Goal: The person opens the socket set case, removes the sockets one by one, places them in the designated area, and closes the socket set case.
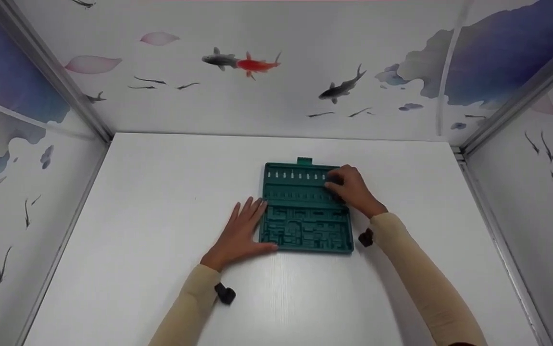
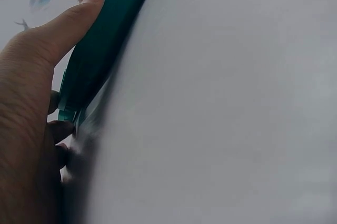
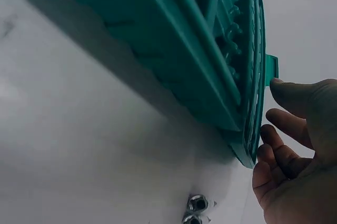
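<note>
A green molded tool case (image 1: 305,230) lies opened out flat, with a row of small silvery bits (image 1: 292,174) in its far half and shaped hollows in its near half. My left hand (image 1: 242,235) rests at its left side, fingers straight along the edge and thumb (image 2: 79,21) on the front rim. Over the far right corner, my right hand (image 1: 357,191) bends its fingers toward the end of the bit row. In the right wrist view, a gap shows between thumb (image 3: 292,98) and forefinger (image 3: 289,125), with nothing visible in it.
Two metal sockets (image 3: 197,203) lie on the table beside the case in the right wrist view. The white tabletop (image 1: 161,192) is bounded by walls printed with fish (image 1: 257,64). A green latch tab (image 1: 304,161) sticks out from the case's far edge.
</note>
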Demonstrator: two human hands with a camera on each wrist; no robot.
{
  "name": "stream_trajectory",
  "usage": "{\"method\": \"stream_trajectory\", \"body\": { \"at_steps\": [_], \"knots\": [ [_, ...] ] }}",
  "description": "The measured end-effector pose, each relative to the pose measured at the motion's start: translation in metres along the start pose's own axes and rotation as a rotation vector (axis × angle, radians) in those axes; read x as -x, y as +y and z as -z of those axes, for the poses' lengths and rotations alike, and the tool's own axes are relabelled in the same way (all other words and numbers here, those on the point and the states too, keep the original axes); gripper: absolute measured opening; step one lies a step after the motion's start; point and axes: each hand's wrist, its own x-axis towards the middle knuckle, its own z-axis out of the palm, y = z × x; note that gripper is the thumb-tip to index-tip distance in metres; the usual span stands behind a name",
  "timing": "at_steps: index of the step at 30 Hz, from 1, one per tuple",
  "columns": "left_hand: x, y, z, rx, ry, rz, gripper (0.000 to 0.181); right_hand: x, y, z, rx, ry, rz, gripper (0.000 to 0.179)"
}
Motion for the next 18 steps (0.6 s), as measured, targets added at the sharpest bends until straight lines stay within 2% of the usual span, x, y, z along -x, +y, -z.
{"method": "stream_trajectory", "body": {
  "at_steps": [7,12,18],
  "knots": [
    [-0.001,0.003,-0.003,-0.006,-0.015,0.013,0.123,-0.008,0.004,-0.006,0.047,0.003,0.041,0.033],
    [0.001,0.002,0.000,-0.002,-0.005,0.014,0.123,-0.012,0.000,-0.009,0.047,-0.011,0.017,0.038],
    [0.003,0.002,0.003,0.013,-0.021,0.025,0.123,-0.017,-0.006,-0.010,0.062,-0.042,-0.013,0.042]
  ]
}}
